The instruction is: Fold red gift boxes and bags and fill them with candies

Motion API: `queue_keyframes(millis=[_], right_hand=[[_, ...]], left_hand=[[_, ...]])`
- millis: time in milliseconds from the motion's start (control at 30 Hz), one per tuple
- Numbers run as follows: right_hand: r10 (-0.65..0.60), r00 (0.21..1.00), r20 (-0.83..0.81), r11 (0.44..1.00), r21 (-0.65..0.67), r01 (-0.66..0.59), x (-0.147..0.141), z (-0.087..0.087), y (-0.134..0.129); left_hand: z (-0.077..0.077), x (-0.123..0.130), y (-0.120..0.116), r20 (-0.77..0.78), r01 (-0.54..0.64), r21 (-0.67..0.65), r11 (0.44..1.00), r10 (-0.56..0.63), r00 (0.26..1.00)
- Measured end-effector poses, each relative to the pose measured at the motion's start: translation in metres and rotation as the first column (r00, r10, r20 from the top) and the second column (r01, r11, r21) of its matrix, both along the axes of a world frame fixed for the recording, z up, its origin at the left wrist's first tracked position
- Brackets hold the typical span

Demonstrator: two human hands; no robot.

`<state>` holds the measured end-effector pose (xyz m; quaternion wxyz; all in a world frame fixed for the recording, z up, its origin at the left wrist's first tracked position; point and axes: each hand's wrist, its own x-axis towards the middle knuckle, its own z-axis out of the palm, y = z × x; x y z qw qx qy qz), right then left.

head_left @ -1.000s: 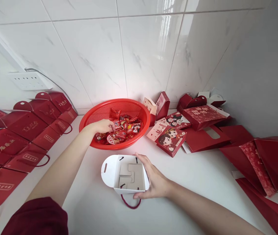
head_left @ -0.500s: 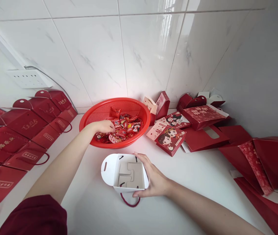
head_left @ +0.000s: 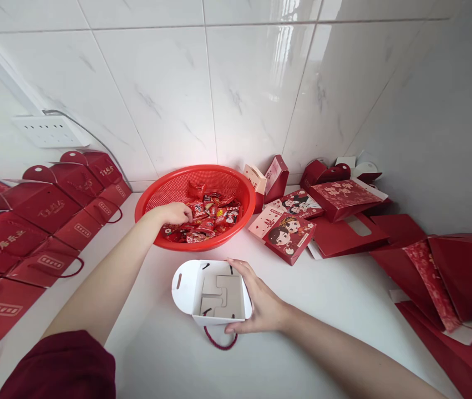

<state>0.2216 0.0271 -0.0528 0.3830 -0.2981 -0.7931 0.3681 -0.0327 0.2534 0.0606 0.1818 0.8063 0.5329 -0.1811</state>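
My left hand (head_left: 175, 213) reaches inside a red plastic basket (head_left: 246, 219), over a pile of wrapped candies (head_left: 206, 221). Its fingers are curled together at the left of the pile, and their tips are too hidden to show what they hold. Below the basket, my right hand (head_left: 260, 302) grips the right side of a small gift box (head_left: 221, 288), thumb in front and fingers behind. The box stands with its top open, its white inside showing a folded, interlocked bottom and bare of contents. A rounded flap with a slot sticks out left, and a dark red cord handle (head_left: 220, 344) hangs in front.
Rows of closed red gift boxes (head_left: 52, 205) line the left side. At the right lie small printed boxes (head_left: 289, 235) and several red boxes (head_left: 460, 277). Behind the white table is a tiled wall (head_left: 169, 100) with a socket strip (head_left: 50, 132).
My left hand has shifted slightly to the left and up within the basket, uncovering more candies. The right hand and the box have stayed almost still.
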Motion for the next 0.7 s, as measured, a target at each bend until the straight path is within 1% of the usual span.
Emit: queue_keyframes(millis=[167,333,467,700], right_hand=[[0.003,1.000,-0.016,1.000,0.009,-0.003,-0.0002,0.0009,0.0000],[0.002,1.000,-0.013,1.000,0.011,-0.002,-0.0004,0.0004,-0.0004],[0.001,1.000,-0.011,1.000,0.010,-0.001,-0.0002,0.0001,-0.0004],[0.000,1.000,0.005,1.000,0.006,0.000,-0.0003,-0.0010,0.0002]], left_hand=[[-0.0007,-0.0023,0.0027,-0.007,0.009,-0.044,0.999,-0.009,1.000],[-0.0062,-0.0049,0.0074,-0.021,0.036,-0.089,0.995,-0.038,0.999],[-0.0087,-0.0048,0.0073,-0.043,0.028,-0.090,0.996,-0.032,0.999],[-0.0011,-0.0038,-0.0008,-0.038,0.017,-0.079,0.997,-0.020,0.999]])
